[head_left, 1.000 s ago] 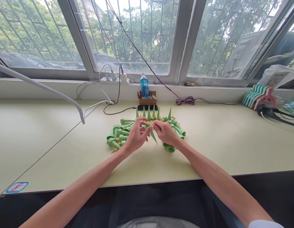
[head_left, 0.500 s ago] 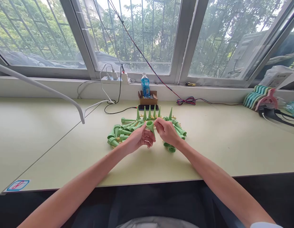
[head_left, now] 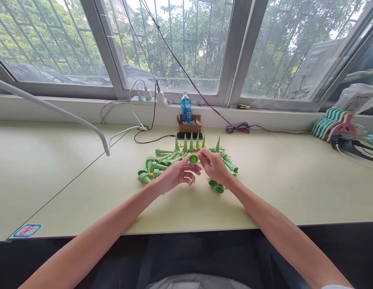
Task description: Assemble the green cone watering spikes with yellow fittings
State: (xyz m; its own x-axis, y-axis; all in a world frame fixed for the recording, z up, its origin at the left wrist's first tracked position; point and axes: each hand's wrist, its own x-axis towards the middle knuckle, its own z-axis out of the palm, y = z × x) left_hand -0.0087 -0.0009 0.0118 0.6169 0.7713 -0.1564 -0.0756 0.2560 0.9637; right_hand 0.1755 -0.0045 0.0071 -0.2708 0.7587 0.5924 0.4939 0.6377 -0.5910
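Observation:
A green plastic watering spike is held by my left hand, its round threaded mouth turned up toward me. The thumb and index finger grip it while the other fingers stay loosely curled. Just beside its rim, my right hand is closed in a pinch; what its fingertips hold, if anything, is hidden. To the left lies a pile of similar green spikes with small yellow parts. More spikes lie right of my right hand, and two near its wrist show their round openings. Several spikes stand point up behind my hands.
A phone lies behind the upright spikes, before a cardboard box with a blue bottle. A coiled cable is right of it. Clothes hangers sit far right. A white curved arm crosses the left side.
The spike in my left hand has tipped so its mouth faces me more squarely. My right hand stays pinched close to the rim. The whole view has shifted slightly.

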